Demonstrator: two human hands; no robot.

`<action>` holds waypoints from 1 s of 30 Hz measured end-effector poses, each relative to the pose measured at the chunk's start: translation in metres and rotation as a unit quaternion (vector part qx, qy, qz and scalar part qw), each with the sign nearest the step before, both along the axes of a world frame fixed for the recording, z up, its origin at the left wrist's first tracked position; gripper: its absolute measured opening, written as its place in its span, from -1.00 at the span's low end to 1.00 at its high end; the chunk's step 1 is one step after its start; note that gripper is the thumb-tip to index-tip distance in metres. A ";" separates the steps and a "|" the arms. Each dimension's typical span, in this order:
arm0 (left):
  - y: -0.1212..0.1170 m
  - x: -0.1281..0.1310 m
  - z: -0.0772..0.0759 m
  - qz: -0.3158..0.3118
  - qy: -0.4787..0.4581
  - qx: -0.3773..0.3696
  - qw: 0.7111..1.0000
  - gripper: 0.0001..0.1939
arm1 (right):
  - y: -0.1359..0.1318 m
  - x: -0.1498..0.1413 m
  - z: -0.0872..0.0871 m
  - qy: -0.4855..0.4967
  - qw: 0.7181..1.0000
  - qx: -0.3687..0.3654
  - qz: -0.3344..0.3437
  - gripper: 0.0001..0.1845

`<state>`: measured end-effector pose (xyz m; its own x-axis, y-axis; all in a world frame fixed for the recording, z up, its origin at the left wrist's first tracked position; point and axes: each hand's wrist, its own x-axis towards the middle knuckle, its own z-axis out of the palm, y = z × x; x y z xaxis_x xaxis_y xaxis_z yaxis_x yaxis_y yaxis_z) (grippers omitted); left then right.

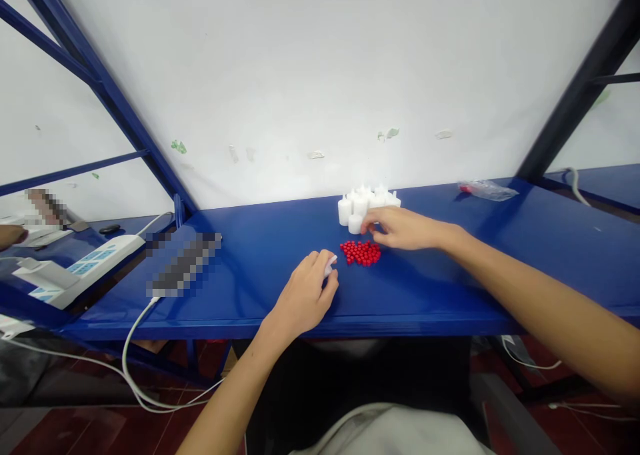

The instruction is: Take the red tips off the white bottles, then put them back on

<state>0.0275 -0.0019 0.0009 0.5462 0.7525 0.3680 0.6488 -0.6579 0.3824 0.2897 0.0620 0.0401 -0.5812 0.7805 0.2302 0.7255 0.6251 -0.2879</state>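
My left hand (306, 293) is above the blue table near its front edge. Its fingers are closed around a small white piece (329, 265), mostly hidden by them. My right hand (395, 227) reaches to the front of a group of white cylinders (360, 204), several with a pointed tip on top. Its fingers are curved, with a gap between thumb and fingertips. Those fingertips are beside or touching the right side of the front white cylinder (355, 224). Between my hands lies a pile of small red beads (361, 253).
The blue table (270, 248) meets a white wall at the back. A blurred dark device (185, 268) with a white cable lies left, past which is a power strip (90, 268). A clear plastic bag (487, 189) lies back right. Another person's hand (11, 236) shows far left.
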 end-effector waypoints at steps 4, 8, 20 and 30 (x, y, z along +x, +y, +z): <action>0.001 0.000 -0.002 -0.026 -0.015 -0.021 0.999 -0.75 | -0.020 -0.024 0.002 0.086 0.995 0.007 0.056 -0.82; 0.000 -0.001 0.001 -0.052 -0.048 -0.064 0.995 -0.66 | -0.037 -0.050 -0.008 0.131 0.984 -0.029 0.119 -0.74; -0.002 0.001 0.003 0.039 -0.040 -0.042 0.998 -0.72 | -0.015 -0.034 -0.012 0.218 0.966 0.128 -0.058 -0.77; -0.007 0.001 0.007 0.045 -0.006 0.007 0.999 -0.90 | 0.022 -0.016 -0.018 0.141 0.953 0.169 -0.206 -0.68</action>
